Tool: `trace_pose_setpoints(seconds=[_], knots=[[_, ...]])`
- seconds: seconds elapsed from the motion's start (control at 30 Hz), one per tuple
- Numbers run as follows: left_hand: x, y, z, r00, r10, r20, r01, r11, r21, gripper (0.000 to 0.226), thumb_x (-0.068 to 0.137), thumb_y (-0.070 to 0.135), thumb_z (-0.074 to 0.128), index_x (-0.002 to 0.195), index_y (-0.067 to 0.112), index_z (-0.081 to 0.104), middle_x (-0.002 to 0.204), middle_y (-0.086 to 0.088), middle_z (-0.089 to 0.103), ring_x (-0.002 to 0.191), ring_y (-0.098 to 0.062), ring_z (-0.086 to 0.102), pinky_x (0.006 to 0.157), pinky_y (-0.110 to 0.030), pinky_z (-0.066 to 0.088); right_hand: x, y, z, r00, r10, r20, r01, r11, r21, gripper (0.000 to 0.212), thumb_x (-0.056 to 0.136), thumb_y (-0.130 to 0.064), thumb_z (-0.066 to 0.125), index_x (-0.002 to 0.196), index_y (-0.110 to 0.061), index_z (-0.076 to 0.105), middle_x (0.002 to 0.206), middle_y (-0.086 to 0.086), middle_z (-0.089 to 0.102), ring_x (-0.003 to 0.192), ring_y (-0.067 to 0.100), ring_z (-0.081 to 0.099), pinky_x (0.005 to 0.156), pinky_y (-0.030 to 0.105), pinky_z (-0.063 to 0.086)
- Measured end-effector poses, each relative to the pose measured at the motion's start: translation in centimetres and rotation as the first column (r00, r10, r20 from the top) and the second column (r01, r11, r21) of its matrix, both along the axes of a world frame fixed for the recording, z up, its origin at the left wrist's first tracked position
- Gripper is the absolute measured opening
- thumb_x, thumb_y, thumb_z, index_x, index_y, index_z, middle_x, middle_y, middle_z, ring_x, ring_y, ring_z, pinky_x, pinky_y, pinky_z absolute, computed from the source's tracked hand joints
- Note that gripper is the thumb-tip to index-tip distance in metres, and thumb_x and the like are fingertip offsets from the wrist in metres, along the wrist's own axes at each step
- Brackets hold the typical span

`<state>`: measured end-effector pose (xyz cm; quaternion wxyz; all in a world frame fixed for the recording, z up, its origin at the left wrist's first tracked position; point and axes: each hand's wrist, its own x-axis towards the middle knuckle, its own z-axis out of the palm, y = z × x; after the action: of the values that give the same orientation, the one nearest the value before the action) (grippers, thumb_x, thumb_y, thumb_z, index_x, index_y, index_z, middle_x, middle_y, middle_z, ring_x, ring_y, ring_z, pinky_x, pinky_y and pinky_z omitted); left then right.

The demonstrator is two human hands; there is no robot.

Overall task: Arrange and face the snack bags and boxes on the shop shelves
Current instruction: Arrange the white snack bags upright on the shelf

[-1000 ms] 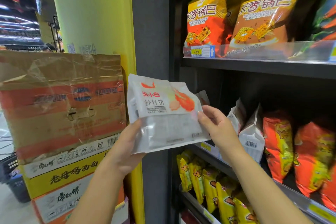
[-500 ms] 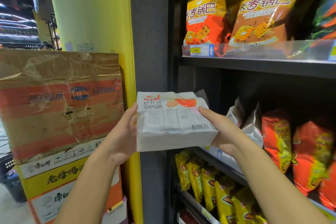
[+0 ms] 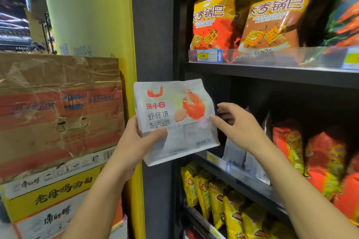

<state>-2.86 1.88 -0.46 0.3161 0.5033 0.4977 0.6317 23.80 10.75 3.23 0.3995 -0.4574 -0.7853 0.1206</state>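
The left hand is gripping a white bag by its lower left corner, thumb lying across the front and fingers curling behind. The bag is hanging upright and slightly tilted in the air, facing the camera, just in front of the left end of the middle shelf. It is showing a red prawn picture, red brand characters and "虾仔饼" in grey.

The right hand is staying loosely spread, holding nothing, one fingertip touching the bag's right edge. Behind it, more white bags are standing on the middle shelf, with red bags to their right.

On the top shelf, an orange bag and a brown bag are both reading "米香锅巴" and "RICE FRAGRANT RICE CRUST". A price tag below the orange one is showing "2.90". Yellow bags are lining the lower shelf.

At left, a taped carton marked "BANANAS" is sitting on a yellow carton printed with "老母鸡汤面", beside a yellow pillar.
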Motion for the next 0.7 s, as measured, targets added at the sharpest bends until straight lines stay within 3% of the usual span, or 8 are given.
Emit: trace_pose_setpoints(seconds=[0.1,0.17,0.27,0.43,0.7], knots=[[1.3,1.1,-0.8,0.994,0.086,-0.071,-0.081,0.995,0.066,0.066,0.082,0.023,0.089,0.135,0.036,0.051,0.122,0.017,0.073,0.111,-0.004,0.071,0.091,-0.033,0.059,2.2,1.8,0.5,0.922,-0.214,0.323,0.134,0.959,0.251,0.068,0.093,-0.059,0.063,0.150,-0.026,0.048,0.148,-0.003,0.052,0.134,0.020,0.050,0.106,0.039,0.047],[2.1,2.0,-1.4,0.989,0.118,-0.086,-0.110,0.990,0.092,0.072,0.081,0.025,0.090,0.138,0.036,0.048,0.123,0.019,0.072,0.112,-0.001,0.069,0.093,-0.036,0.060,3.3,2.8,0.5,0.854,-0.289,0.432,0.202,0.950,0.236,0.072,0.094,-0.060,0.063,0.155,-0.029,0.040,0.154,0.000,0.047,0.136,0.024,0.051,0.105,0.043,0.049],[3.6,3.1,-2.2,0.979,0.167,-0.115,-0.152,0.980,0.127,0.079,0.081,0.028,0.089,0.144,0.036,0.042,0.123,0.024,0.067,0.112,0.004,0.066,0.095,-0.038,0.060,4.4,3.9,-0.3,0.804,-0.285,0.522,0.252,0.958,0.136,0.074,0.097,-0.057,0.062,0.159,-0.032,0.031,0.149,0.002,0.053,0.126,0.023,0.060,0.091,0.033,0.052],[5.7,4.4,-3.1,0.964,0.215,-0.154,-0.192,0.970,0.150,0.088,0.081,0.035,0.088,0.148,0.042,0.032,0.128,0.026,0.061,0.122,-0.005,0.062,0.096,-0.042,0.059,5.4,4.8,-2.1,0.742,-0.345,0.575,0.264,0.938,0.223,0.063,0.100,-0.049,0.059,0.156,-0.033,0.035,0.145,-0.003,0.056,0.119,0.019,0.064,0.080,0.028,0.047],[9.5,7.3,-3.2,0.954,0.225,-0.200,-0.178,0.957,0.227,0.085,0.084,0.033,0.086,0.145,0.046,0.028,0.133,0.024,0.053,0.121,-0.003,0.055,0.079,-0.012,0.047,6.5,5.2,-3.3,0.758,-0.377,0.532,0.265,0.924,0.277,0.059,0.104,-0.041,0.056,0.157,-0.033,0.032,0.142,-0.003,0.057,0.111,0.018,0.066,0.075,0.027,0.047]])
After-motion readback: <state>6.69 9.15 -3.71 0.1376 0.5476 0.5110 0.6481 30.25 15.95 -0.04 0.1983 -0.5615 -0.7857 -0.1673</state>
